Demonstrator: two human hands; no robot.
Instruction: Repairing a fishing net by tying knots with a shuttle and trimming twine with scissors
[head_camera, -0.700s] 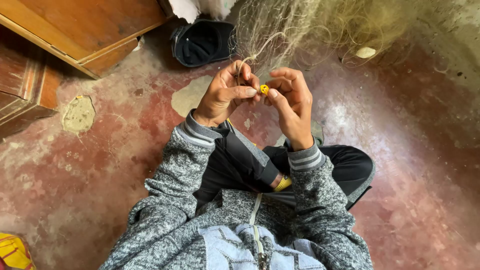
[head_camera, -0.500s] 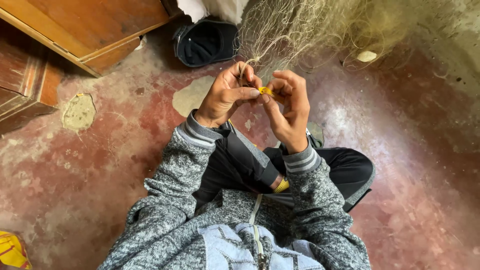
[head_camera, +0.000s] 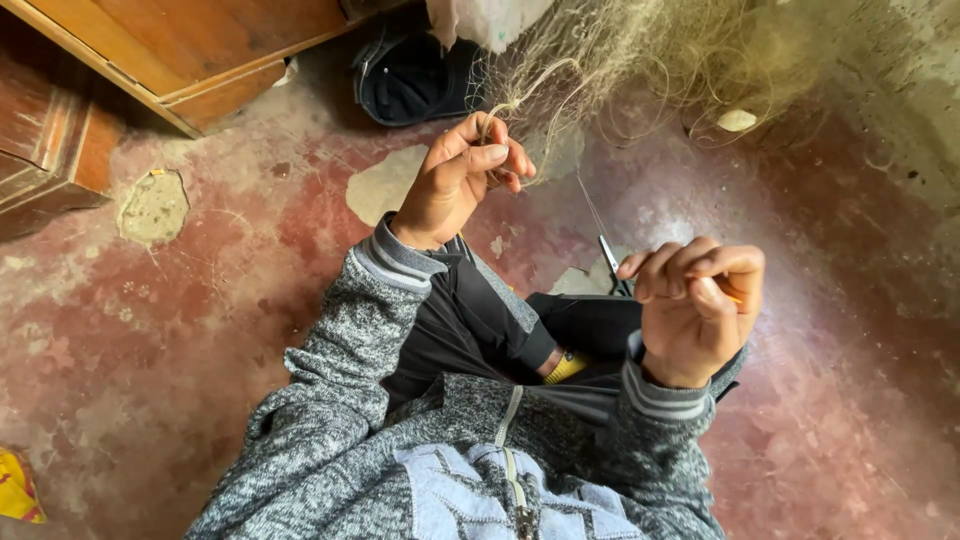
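- Pale netting (head_camera: 640, 60) hangs in a loose tangle above the fingers, and a bunched strand of it runs down into the left hand (head_camera: 462, 178).
- Left hand: fingers (head_camera: 490, 158) are curled shut, with the thumb pressed across them, pinching that strand of net at the top of the fist.
- Right hand (head_camera: 695, 305) is lower and well apart from the left, with fingers folded into a closed fist. A thin yellow sliver (head_camera: 733, 298) shows just beside the fingertips; what it is cannot be told, as the fingers hide most of it.
- A fine thread (head_camera: 592, 208) slants between the two hands, from below the left fingers toward the right ones.
- Scissors (head_camera: 611, 262) lie on the floor (head_camera: 250, 260) just left of the right fingers, mostly hidden behind the knee.
- Grey knitted sleeves (head_camera: 350, 330) cover both arms, and black trousers (head_camera: 480, 320) lie beneath the hands, with a bit of yellow (head_camera: 566, 366) at the folded leg.
- Beyond the left fingers a dark shoe (head_camera: 405, 85) sits on the floor, near wooden furniture (head_camera: 180, 50) at the far left.
- The floor is worn red cement with bare grey patches. A small pale scrap (head_camera: 737, 120) lies under the net, beyond the right fingers.
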